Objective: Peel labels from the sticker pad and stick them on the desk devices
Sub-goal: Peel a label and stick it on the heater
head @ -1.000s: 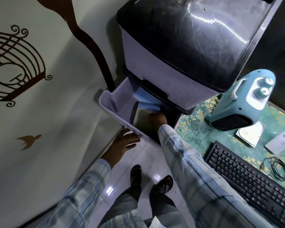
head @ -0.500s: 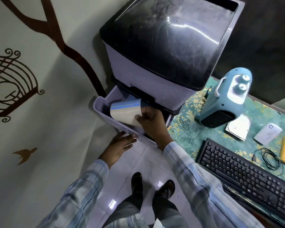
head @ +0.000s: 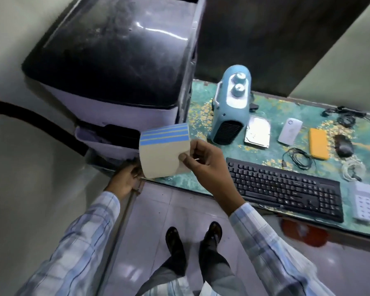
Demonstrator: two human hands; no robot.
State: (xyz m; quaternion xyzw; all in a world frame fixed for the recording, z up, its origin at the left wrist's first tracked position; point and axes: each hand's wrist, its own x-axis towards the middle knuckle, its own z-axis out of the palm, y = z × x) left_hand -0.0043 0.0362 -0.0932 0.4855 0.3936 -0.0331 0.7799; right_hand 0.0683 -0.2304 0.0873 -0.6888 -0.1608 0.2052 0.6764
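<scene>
My right hand (head: 205, 165) pinches the sticker pad (head: 163, 151), a curled pale sheet with blue and yellow stripes along its top edge, and holds it up in front of the drawer unit. My left hand (head: 126, 180) rests against the front of the lower drawer (head: 107, 144), partly hidden behind the pad. On the desk (head: 201, 105) stand the devices: a blue fan heater (head: 231, 107), a bare hard drive (head: 257, 132), a white portable drive (head: 289, 131), an orange power bank (head: 318, 144), a mouse (head: 343, 145) and a black keyboard (head: 284, 186).
A plastic drawer unit with a black top (head: 115, 56) stands left of the desk against the wall. Coiled cables (head: 297, 158), a white cable bundle (head: 352, 169) and a white power strip (head: 364, 201) lie on the desk's right side. My feet stand on the tiled floor (head: 154, 221).
My right hand has lifted the sticker pad out of the drawer and brought it toward the desk. The drawer now looks nearly closed under my left hand. My view has swung right.
</scene>
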